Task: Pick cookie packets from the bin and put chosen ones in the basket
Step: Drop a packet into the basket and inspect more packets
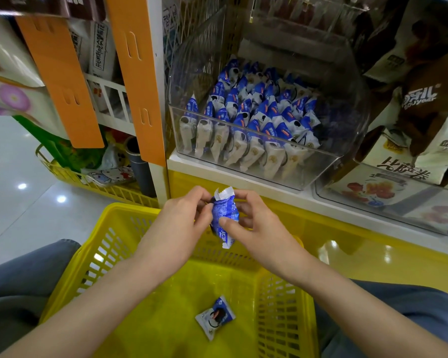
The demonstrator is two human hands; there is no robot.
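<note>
Landmark: yellow basket (132, 207), low in the head view, between the person's knees in grey-blue trousers. Up and to the far left of the basket, a smaller yellow basket (114, 192) sits on the pale glossy floor with a cartoon-cat item lying in it. Above that, two orange strips (60, 81) hang down the shelf front. Over the basket's far rim, left hand (181, 218): fingers curled, thumb and fingertips pinching the left edge of a cookie packet (224, 213). The packet is blue with white crimped ends, held roughly upright in the air above the basket's far side and touching nothing but the two hands. Right hand (259, 223): also gripping the same packet, with the thumb laid across its blue face and the fingers curled behind its right side. On the basket floor, below the hands and a little toward the near side, one second packet (215, 317) lies flat, white and blue, with a dark round biscuit pictured on it. Beyond the basket, on the shelf above it and to the right, stands a clear bin (344, 125) filled with upright rows of blue-and-white packets (256, 112). Further right of the basket, beside the bin, cream-and-brown snack bags (419, 99) stand on the shelf.
</note>
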